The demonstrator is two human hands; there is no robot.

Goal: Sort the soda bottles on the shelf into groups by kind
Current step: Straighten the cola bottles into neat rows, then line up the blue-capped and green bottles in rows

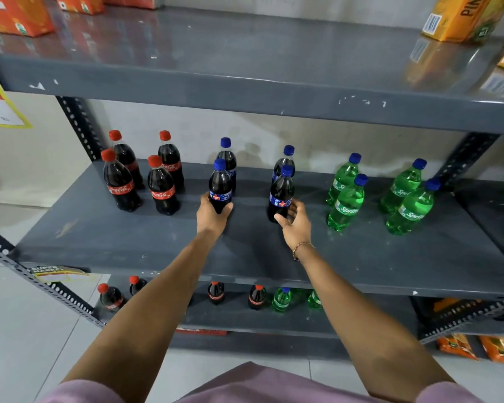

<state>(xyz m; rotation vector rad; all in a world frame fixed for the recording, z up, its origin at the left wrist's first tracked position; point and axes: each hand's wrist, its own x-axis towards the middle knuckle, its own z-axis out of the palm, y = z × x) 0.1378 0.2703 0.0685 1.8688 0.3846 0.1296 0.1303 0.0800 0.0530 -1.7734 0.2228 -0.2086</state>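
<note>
left hand point(214, 215) grips a blue-cap cola point(220, 189) at frame centre. right hand point(294, 221), open, touches its twin point(280, 196). next, nudge them together.

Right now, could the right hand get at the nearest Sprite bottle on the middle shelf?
Probably yes: the right hand is open beside a dark blue-capped bottle, and bare shelf separates it from the Sprite bottle.

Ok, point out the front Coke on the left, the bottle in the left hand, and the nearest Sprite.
Front-left Coke point(120, 189): head view, on its red label.
Left-hand bottle point(220, 184): head view, on its dark body above the label.
Nearest Sprite point(409, 212): head view, on its green body.
</note>
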